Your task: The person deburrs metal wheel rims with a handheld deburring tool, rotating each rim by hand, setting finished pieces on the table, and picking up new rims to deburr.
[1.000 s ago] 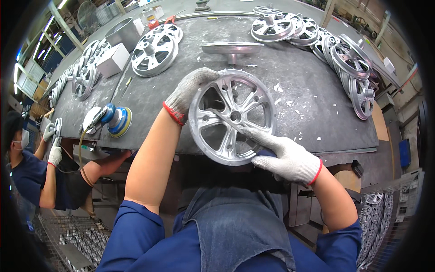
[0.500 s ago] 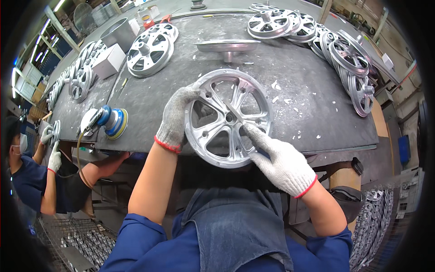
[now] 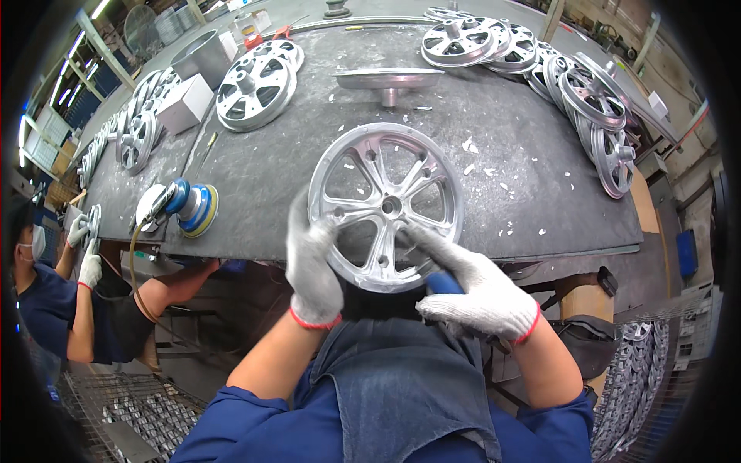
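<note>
A silver spoked metal wheel [image 3: 386, 204] stands tilted against the near edge of the dark grey workbench [image 3: 540, 208]. My left hand [image 3: 312, 266], in a white knit glove with a red cuff, grips its lower left rim. My right hand [image 3: 471, 289], gloved the same way, holds a blue-handled tool [image 3: 441, 282] whose tip lies against a lower spoke near the hub. Both forearms are bare below blue sleeves, and a denim apron covers my lap.
A blue and yellow orbital sander [image 3: 185, 207] lies at the bench's left edge. Several more wheels [image 3: 255, 89] sit at the back left and back right [image 3: 594, 108]. A person in blue [image 3: 54, 301] at the left holds a wheel. Wire baskets of parts stand below.
My left hand slid from the wheel's upper left rim down to its lower left rim. The wheel has shifted slightly. My right hand now shows the blue tool against the spokes.
</note>
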A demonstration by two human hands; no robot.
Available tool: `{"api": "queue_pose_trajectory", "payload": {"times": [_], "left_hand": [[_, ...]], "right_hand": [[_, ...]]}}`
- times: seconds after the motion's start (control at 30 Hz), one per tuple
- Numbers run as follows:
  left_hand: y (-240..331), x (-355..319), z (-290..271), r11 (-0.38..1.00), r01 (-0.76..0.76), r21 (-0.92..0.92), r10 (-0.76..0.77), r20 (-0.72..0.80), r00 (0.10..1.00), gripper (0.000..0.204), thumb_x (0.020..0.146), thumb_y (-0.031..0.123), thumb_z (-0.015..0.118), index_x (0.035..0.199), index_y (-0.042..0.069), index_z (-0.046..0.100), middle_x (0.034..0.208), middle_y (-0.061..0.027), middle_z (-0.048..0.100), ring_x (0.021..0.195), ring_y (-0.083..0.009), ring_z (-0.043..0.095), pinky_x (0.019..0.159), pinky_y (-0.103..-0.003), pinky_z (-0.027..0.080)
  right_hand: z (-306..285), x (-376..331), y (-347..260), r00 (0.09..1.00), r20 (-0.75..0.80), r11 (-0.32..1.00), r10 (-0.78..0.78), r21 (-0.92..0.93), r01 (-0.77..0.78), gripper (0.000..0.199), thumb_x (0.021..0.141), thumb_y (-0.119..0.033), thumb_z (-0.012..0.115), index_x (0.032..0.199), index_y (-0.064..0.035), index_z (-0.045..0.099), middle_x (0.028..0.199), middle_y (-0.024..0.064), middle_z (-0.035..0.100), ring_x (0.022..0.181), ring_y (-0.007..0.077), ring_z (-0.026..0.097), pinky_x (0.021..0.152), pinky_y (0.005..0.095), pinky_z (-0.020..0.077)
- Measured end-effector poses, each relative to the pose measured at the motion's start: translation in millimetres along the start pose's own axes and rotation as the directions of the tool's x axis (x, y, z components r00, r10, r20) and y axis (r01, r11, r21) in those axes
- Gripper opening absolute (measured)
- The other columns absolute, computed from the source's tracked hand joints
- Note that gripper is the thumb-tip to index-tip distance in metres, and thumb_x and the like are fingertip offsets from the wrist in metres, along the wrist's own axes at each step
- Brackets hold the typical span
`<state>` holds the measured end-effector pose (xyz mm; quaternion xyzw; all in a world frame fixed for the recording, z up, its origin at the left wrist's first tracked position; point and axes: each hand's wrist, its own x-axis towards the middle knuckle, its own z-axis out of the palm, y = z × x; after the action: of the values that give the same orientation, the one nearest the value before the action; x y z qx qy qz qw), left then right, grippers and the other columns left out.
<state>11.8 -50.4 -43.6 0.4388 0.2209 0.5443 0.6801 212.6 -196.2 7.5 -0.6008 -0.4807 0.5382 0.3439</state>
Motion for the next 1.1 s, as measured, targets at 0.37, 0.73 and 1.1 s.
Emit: {"api": "queue_pose_trajectory", "payload": {"times": [0.37, 0.73, 1.1], "left_hand": [[25, 54, -36, 0.826, -0.055, 0.561, -0.071, 0.202, 0.977, 0.021, 0.099, 0.017, 0.066, 0.104, -0.002, 0.074, 0.097, -0.0085, 0.072, 0.09, -0.0159, 0.068, 0.084, -0.031, 0.057], [3, -38, -7, 0.982, 0.097, 0.162, -0.075, -0.14, 0.987, 0.071, 0.092, 0.01, 0.059, 0.159, -0.006, 0.046, 0.141, -0.0207, 0.065, 0.119, -0.0296, 0.073, 0.104, -0.041, 0.061], [68, 74, -14, 0.784, 0.303, 0.541, -0.474, 0.209, 0.855, 0.046, 0.104, 0.023, 0.067, 0.14, -0.005, 0.069, 0.118, -0.0125, 0.076, 0.098, -0.0163, 0.074, 0.09, -0.033, 0.061]], "right_hand": [[28, 5, 5, 0.917, -0.278, 0.807, -0.286, -0.585, 0.075, 0.062, 0.109, -0.022, 0.065, 0.168, -0.0184, 0.05, 0.115, 0.0248, 0.078, 0.103, 0.0462, 0.075, 0.092, 0.054, 0.0599], [18, 3, 0, 1.0, 0.026, 0.986, 0.0, 0.166, -0.004, 0.087, 0.1, -0.021, 0.075, 0.178, -0.0222, 0.037, 0.135, 0.0117, 0.074, 0.072, 0.0144, 0.068, 0.062, 0.03, 0.0581], [42, -4, 9, 0.879, -0.325, 0.62, -0.35, -0.784, -0.044, 0.072, 0.104, -0.03, 0.075, 0.171, -0.0227, 0.049, 0.087, 0.0188, 0.07, 0.071, 0.0367, 0.073, 0.067, 0.0475, 0.0611]]}}
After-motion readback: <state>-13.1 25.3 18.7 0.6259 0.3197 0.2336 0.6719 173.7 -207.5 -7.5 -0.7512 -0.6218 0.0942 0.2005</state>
